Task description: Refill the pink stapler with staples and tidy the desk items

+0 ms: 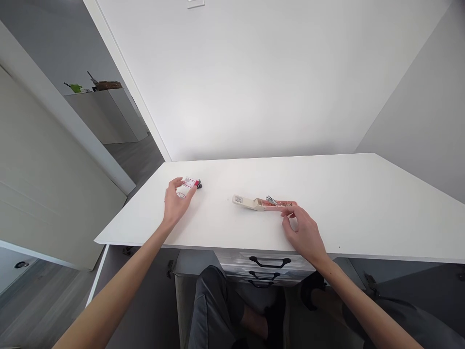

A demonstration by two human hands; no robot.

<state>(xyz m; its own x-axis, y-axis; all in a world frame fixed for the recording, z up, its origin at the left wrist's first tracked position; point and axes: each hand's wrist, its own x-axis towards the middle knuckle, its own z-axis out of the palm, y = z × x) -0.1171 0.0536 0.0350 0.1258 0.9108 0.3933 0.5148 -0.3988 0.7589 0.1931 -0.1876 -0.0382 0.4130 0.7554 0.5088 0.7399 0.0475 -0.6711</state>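
Observation:
My left hand (pixel 176 206) grips a small white box with red print (pixel 189 183) above the left part of the tabletop, the thumb on its right side and the fingers on its left. A small dark object (pixel 199 184) shows just beyond the thumb. A long, narrow case lies open near the middle, with a white lid (pixel 247 201) to the left and a pink tray (pixel 271 208) to the right. Small metallic pieces (pixel 271 199) lie in the tray. My right hand (pixel 303 235) has curled fingers at the tray's right end, touching its near edge; their undersides are hidden.
The white tabletop (pixel 218 228) runs up to a plain wall. Below its front edge are drawers with black handles (pixel 270 262) and open cabinet compartments on both sides. My legs (pixel 209 310) are beneath it. A doorway and a door (pixel 47 194) stand at left.

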